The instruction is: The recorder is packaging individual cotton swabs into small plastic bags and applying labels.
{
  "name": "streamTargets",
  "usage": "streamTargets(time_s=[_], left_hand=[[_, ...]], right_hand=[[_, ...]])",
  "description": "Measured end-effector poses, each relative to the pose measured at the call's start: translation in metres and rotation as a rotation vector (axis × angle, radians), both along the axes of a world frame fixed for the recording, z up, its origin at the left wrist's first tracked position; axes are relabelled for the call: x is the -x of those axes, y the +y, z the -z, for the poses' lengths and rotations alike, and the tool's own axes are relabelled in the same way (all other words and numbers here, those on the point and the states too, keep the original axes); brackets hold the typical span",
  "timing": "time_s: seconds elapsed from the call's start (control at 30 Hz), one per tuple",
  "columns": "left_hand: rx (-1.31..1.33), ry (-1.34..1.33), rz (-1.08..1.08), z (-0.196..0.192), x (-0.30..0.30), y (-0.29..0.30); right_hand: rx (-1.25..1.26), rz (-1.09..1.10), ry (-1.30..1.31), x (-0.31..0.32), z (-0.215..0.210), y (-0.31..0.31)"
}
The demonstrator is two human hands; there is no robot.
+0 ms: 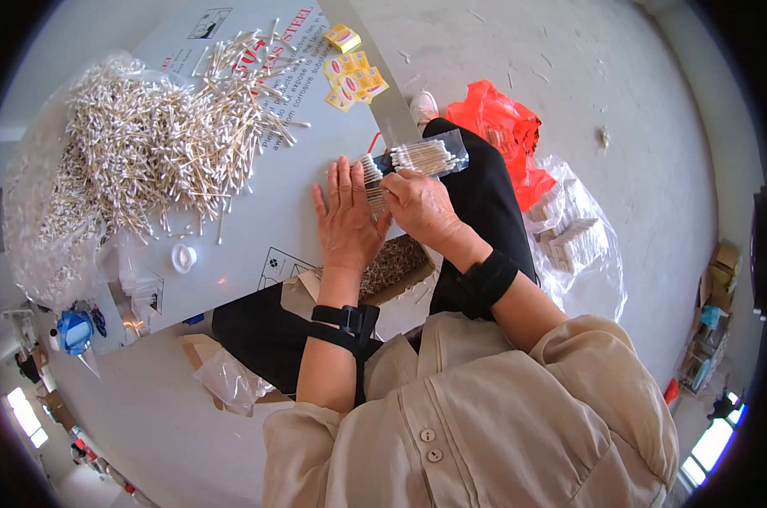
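My left hand (pixel 348 222) lies flat with its fingers stretched out, along the edge of a row of cotton swabs (pixel 372 172) near the table's edge. My right hand (pixel 422 208) is closed beside it, its fingertips bent down at the row's right side; what they pinch is hidden. Just beyond the right hand, a clear plastic bag (pixel 459 151) holds a flat bundle of cotton swabs (pixel 422 157), partly over my dark-trousered leg. A large heap of loose cotton swabs (pixel 138 140) covers the table's left, spilling from a big clear bag (pixel 30 182).
Yellow printed cards (pixel 350 83) lie at the table's far edge. A small white round container (pixel 183 258) stands near the heap. Below my hands is an open cardboard box (pixel 417 284) of brown sticks. On the floor right are a red bag (pixel 493 127) and a clear bag of packs (pixel 574 237).
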State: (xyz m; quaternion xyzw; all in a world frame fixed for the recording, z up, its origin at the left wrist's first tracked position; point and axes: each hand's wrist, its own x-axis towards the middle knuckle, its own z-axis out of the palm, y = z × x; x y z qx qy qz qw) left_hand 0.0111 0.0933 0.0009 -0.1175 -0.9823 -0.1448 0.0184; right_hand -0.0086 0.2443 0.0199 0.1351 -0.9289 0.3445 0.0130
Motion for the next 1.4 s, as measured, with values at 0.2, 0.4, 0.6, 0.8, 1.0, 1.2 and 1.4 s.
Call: streamTargets(time_s=[0.2,0.4,0.6,0.8,1.0,1.2,1.4], left_hand=[[0.005,-0.012,-0.003,0.000,0.001,0.001],[0.003,-0.018,-0.005,0.000,0.000,0.001],[-0.019,-0.020,-0.008,-0.003,0.001,0.002],[-0.026,-0.020,-0.006,-0.001,0.000,0.001],[-0.024,-0.027,-0.002,0.001,-0.001,-0.001],[-0.053,0.008,-0.003,0.004,-0.001,0.001],[-0.054,-0.008,-0.006,0.002,-0.002,0.001]], right_hand=[[0.025,0.056,-0.006,0.003,-0.001,-0.002],[-0.033,0.027,-0.029,0.005,0.001,-0.002],[-0.018,0.023,-0.046,0.006,0.001,-0.003],[-0.013,0.021,-0.014,0.014,0.000,-0.004],[-0.038,-0.002,0.039,0.018,0.000,-0.007],[-0.091,-0.034,0.156,0.044,0.009,-0.008],[-0.042,-0.224,0.265,0.069,0.016,-0.009]])
